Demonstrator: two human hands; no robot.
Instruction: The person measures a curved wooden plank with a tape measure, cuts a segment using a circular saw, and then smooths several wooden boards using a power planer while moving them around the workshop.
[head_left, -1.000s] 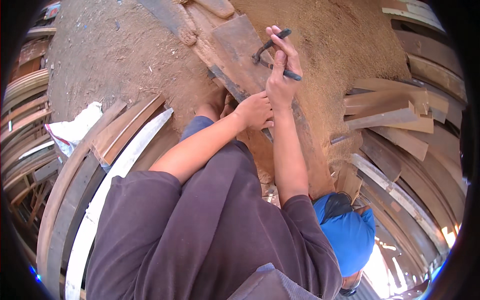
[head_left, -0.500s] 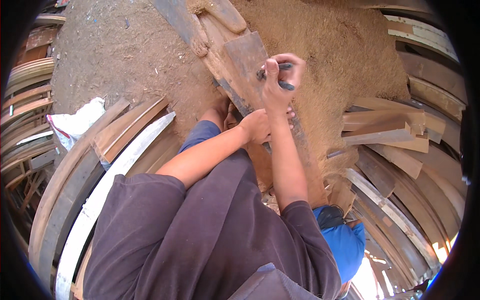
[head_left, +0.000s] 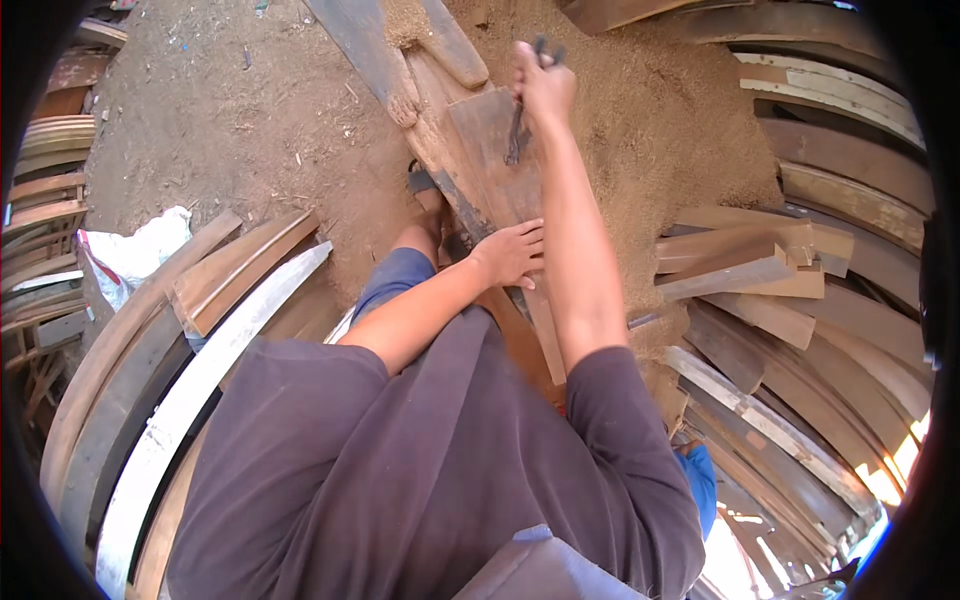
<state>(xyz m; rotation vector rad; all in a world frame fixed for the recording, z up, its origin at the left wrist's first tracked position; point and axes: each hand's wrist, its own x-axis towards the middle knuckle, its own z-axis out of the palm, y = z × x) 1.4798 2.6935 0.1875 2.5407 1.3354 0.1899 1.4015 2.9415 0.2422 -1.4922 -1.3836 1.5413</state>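
Note:
My left hand [head_left: 510, 253] lies flat on a brown wooden board [head_left: 476, 125], fingers stretched out and holding nothing. Past it, my right hand [head_left: 546, 88] is closed around a dark pair of pincers [head_left: 514, 145]. The tool's jaws point down toward the board's far part, and its handle ends stick out above my fist. Whether the jaws touch the wood I cannot tell. Beneath the board is a long, worn timber [head_left: 432, 80], dusted with sawdust. My right forearm covers part of the board's right edge.
Sawdust [head_left: 660, 130] covers the ground at the right. Stacked wood offcuts [head_left: 740, 250] lie right of me, and long planks [head_left: 200, 420] at the left beside a white sack [head_left: 140, 250]. A person in blue [head_left: 702, 485] is partly visible behind my right side.
My right hand has moved farther away along the board, and the pincers' jaws now point down. My left hand, formerly partly hidden behind the right arm, now shows flat on the board.

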